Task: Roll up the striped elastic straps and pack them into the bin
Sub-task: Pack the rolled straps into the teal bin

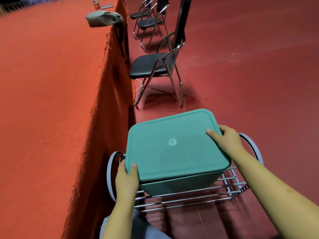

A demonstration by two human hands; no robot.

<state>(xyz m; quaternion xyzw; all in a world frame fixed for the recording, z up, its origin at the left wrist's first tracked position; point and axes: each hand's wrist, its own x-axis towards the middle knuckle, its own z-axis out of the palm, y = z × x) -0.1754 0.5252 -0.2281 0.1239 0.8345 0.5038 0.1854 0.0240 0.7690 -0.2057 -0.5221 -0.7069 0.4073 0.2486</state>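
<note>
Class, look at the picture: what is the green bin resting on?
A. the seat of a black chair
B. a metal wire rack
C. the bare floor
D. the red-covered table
B: the green bin, lid on and gripped at its sides by the left hand and the right hand, sits on the metal wire rack beside the table.

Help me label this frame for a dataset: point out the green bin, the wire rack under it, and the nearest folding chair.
green bin (172,147): head view, middle of its lid.
wire rack (189,195): head view, a front rod.
nearest folding chair (148,65): head view, black seat.
</note>
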